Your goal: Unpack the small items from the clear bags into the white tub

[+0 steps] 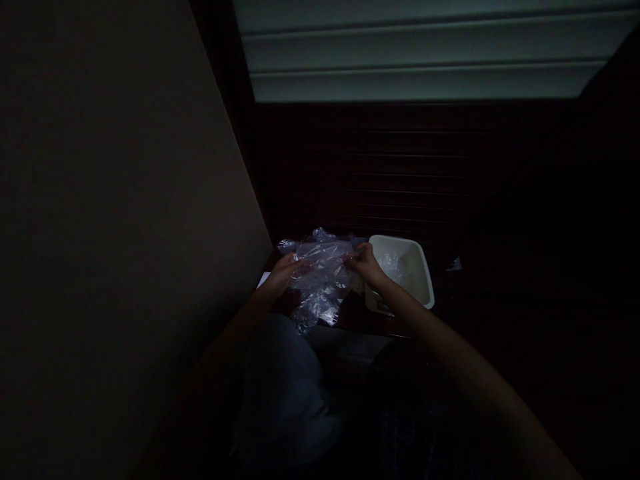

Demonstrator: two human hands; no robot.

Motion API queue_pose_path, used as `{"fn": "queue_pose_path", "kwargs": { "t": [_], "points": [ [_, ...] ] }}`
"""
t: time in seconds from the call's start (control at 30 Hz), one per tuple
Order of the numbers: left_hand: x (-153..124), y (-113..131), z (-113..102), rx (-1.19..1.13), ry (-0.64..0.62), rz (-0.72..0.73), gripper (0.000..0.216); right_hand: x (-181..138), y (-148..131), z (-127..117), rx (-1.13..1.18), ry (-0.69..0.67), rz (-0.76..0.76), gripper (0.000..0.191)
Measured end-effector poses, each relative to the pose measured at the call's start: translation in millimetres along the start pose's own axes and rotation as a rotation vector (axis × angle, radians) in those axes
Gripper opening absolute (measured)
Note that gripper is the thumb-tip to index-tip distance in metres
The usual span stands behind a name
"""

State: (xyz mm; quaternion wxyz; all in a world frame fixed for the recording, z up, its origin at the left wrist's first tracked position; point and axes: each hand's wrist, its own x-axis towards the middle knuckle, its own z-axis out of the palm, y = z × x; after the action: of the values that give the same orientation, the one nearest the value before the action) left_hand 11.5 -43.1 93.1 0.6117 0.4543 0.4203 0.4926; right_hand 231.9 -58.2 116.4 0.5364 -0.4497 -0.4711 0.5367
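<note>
A clear plastic bag [323, 267] is stretched between my two hands, above more crumpled clear plastic [320, 307] on a dark wooden surface. On its left side my left hand [284, 272] is closed on the edge, fingers pointing right. My right hand [366, 263] pinches the opposite side, beside the rim of a white plastic basin [425, 273]. Some clear plastic [393, 267] lies inside that basin. The dim light hides the fine detail of the fingertips and where one piece of plastic ends and another begins.
A pale wall [150, 200] rises close on the left. Behind the surface stands a dark slatted panel [380, 167] with light slats above it. A small white item [263, 279] lies by my left wrist. My clothed leg [285, 387] is below the front edge.
</note>
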Motion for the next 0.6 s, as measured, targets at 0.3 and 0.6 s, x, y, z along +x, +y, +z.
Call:
{"fn": "queue_pose_path", "kwargs": {
  "t": [0.3, 0.6],
  "points": [
    [-1.1, -0.5, 2.0, 0.018, 0.101, 0.072, 0.075, -1.2, -3.5, -0.2, -0.139, -0.12, -0.007, 0.013],
    [-2.1, 3.0, 1.1, 0.053, 0.068, 0.031, 0.03, -3.4, -1.9, 0.9, -0.086, -0.076, 0.091, 0.021]
  ]
}}
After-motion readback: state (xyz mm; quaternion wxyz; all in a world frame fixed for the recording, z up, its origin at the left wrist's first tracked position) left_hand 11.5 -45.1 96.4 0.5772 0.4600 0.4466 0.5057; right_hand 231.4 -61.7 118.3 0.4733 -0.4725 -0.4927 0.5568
